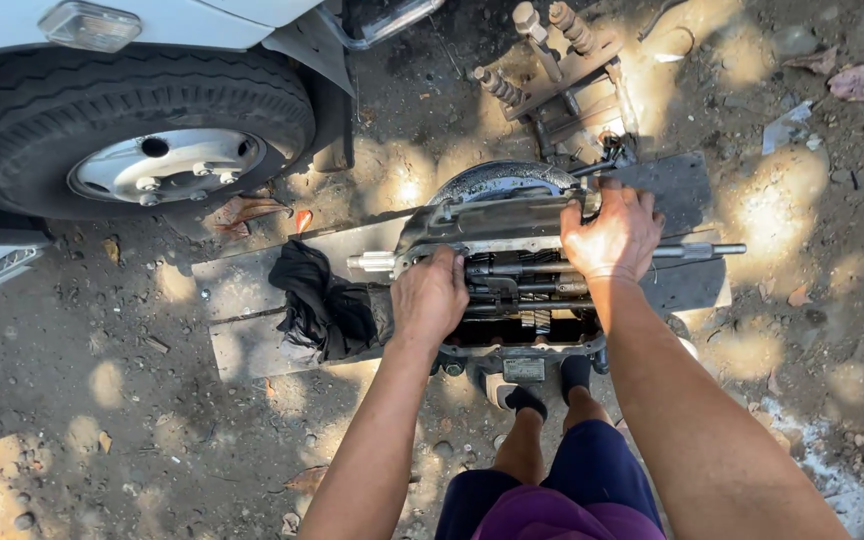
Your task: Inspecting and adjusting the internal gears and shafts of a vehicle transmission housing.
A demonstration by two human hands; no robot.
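An opened metal gearbox housing (512, 225) with shafts and gears inside lies on a flat board (242, 290) on the dirt. My left hand (430, 298) reaches into the open top, fingers curled down over the inner rods (522, 268). My right hand (614, 235) presses on the far right edge of the housing, fingers bent over its rim. A thin shaft (702, 250) sticks out to the right past that hand. Whether either hand grips a loose part is hidden.
A black rag (322, 305) lies on the board left of the housing. A white vehicle's tyre and wheel (142, 130) stand at the upper left. Another greasy metal assembly with studs (562, 70) sits beyond the housing. My legs and sandalled feet (527, 400) are below.
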